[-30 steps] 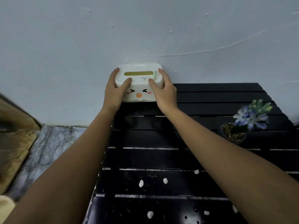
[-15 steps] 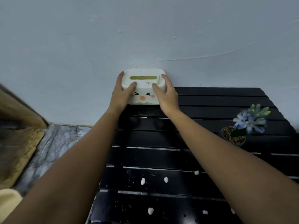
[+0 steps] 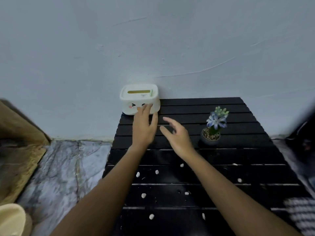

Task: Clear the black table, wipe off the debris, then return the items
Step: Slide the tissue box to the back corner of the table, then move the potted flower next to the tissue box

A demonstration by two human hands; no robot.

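The black slatted table (image 3: 238,150) stands against a pale wall. A white tissue box (image 3: 136,97) with a cartoon face sits at its far left corner, touching the wall. My left hand (image 3: 144,128) is open just in front of the box; its fingertips overlap the box's front face and I cannot tell if they touch it. Apart from the box and a little right of my left hand, my right hand (image 3: 177,135) hovers with fingers spread, holding nothing. A small potted plant (image 3: 211,136) with blue flowers stands at the right. Several white debris bits (image 3: 143,195) lie on the near slats.
Grey marble floor (image 3: 64,167) lies left of the table, with a wooden board (image 3: 18,150) beyond it. A cream object (image 3: 10,218) is at the bottom left. A checked cloth (image 3: 300,213) lies on the table's near right edge, and a dark blurred object (image 3: 305,133) is at the right.
Both hands have let go of the tissue box and drawn back toward me. The box now rests alone at the far left corner by the wall.
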